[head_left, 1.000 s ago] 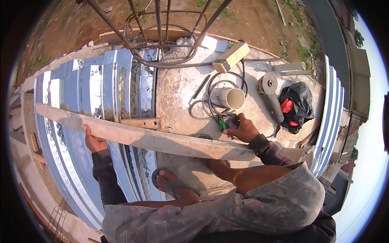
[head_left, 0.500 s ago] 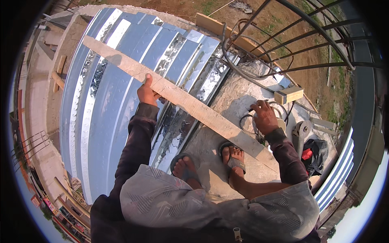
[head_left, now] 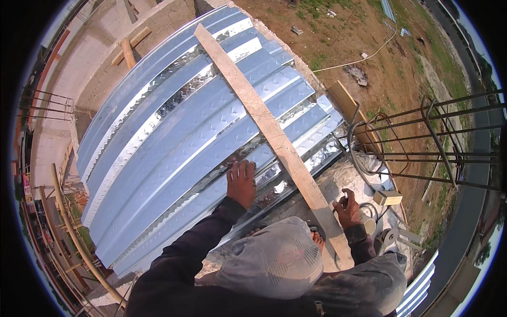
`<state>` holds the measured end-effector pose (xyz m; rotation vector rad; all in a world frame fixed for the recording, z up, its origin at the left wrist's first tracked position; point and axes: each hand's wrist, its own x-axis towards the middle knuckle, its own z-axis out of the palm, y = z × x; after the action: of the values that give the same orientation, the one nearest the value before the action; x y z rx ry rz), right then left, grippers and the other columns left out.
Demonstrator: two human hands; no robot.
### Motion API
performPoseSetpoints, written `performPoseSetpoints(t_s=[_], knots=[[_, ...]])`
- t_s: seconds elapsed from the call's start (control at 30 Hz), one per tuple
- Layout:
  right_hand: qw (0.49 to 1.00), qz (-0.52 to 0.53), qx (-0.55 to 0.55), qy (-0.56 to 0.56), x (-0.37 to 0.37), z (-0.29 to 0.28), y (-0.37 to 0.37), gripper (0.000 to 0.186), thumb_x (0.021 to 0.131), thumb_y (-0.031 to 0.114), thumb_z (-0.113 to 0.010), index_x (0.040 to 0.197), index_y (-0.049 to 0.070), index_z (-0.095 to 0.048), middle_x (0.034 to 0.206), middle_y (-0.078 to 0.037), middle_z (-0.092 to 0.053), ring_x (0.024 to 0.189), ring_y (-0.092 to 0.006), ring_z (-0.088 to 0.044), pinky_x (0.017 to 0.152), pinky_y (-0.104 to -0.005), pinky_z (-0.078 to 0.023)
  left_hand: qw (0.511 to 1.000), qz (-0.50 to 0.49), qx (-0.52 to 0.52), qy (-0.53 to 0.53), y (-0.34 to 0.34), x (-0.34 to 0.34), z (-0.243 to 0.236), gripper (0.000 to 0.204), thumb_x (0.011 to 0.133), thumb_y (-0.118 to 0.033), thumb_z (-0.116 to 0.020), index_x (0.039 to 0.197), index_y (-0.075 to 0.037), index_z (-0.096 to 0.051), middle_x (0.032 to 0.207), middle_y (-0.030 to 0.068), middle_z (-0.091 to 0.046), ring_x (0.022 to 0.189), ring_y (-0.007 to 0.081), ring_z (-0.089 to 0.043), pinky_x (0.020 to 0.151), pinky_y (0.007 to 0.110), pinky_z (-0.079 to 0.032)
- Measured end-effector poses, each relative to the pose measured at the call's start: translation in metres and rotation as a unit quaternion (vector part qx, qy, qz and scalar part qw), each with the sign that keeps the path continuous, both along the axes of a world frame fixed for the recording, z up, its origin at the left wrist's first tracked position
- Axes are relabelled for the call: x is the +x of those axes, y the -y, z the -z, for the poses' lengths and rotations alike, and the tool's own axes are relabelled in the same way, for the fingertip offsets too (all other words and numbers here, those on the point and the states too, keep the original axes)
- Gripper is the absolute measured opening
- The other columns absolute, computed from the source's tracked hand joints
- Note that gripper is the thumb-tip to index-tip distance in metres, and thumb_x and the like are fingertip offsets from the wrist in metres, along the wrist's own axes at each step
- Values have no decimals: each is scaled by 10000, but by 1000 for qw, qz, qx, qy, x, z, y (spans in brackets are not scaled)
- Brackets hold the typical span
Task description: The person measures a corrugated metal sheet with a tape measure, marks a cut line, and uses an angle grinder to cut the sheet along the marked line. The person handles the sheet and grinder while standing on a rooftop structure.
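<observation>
Ribbed silvery metal decking sheets lie before me. Across them, at a slant, rests a long flat wooden board, its near end beside my feet. My left hand lies on a sheet to the left of the board, fingers apart, holding nothing. Close to the board's right edge is my right hand, its fingers curled in a pinch. What sits between those fingertips, if anything, is too small to make out. An angle grinder lies to the right of that hand.
Steel reinforcing bars jut out at the right. A small yellowish block and a looped cable sit on the rough concrete ledge. Bare earth lies below the far edge. A bamboo pole stands at left.
My left hand has let go of the board and moved onto the decking. The view has turned and shifted left, and my right hand is now nearer the board's edge.
</observation>
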<state>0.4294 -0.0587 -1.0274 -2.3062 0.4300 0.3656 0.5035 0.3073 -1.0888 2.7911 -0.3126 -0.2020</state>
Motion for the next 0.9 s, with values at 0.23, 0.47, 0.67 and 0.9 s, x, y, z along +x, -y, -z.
performPoseSetpoints(t_s=[0.23,0.47,0.67,0.9], knots=[[985,-172,-33,9,18,-30,-36,957,629,335,-892,1400,25,-417,1215,-202,-553,1136,-363,-520,948,-481,-439,995,63,77,18,-14,-7,32,570,878,-155,-590,1409,-30,-427,1460,229,-378,1335,413,-380,1008,614,-363],[953,-276,-123,27,21,1,-58,945,623,325,-858,1391,16,-404,1107,-220,-545,1050,-419,-505,890,-522,-451,990,98,89,54,-17,-18,32,535,878,-161,-532,1369,38,-454,1489,249,-363,1385,415,-356,1014,642,-342],[956,-261,-97,95,15,-37,-44,874,613,267,-851,1339,4,-441,1053,-214,-557,983,-405,-526,869,-499,-459,993,111,39,-11,-50,-75,11,542,862,-153,-586,1360,22,-464,1488,242,-365,1400,420,-337,1050,659,-306],[971,-221,-72,63,12,-38,-59,850,634,295,-860,1325,22,-447,1053,-207,-552,947,-383,-551,795,-475,-481,962,-86,-243,-87,-55,48,-40,578,860,-215,-668,1338,35,-461,1339,246,-486,1203,407,-500,1037,424,-418]])
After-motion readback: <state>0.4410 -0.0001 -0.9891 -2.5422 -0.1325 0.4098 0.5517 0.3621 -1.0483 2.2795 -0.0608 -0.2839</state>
